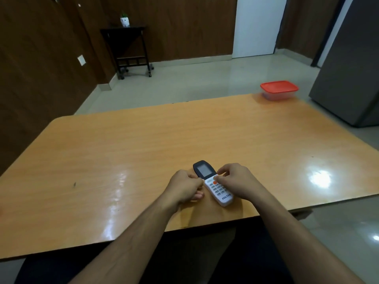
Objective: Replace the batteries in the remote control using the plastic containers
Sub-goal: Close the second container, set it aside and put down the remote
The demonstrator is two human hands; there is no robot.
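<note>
A white remote control with a dark screen end and an orange button lies face up on the wooden table, near its front edge. My left hand has its fingers curled against the remote's left side. On the other side, my right hand pinches the right edge, with fingertips over the buttons beside the orange one. A clear plastic container with a red lid stands closed at the table's far right corner, well away from both hands. No batteries are visible.
A grey refrigerator stands just right of the table's far corner. On the floor at the back left is a dark side table on casters with a small plant pot. Glare spots shine on the tabletop.
</note>
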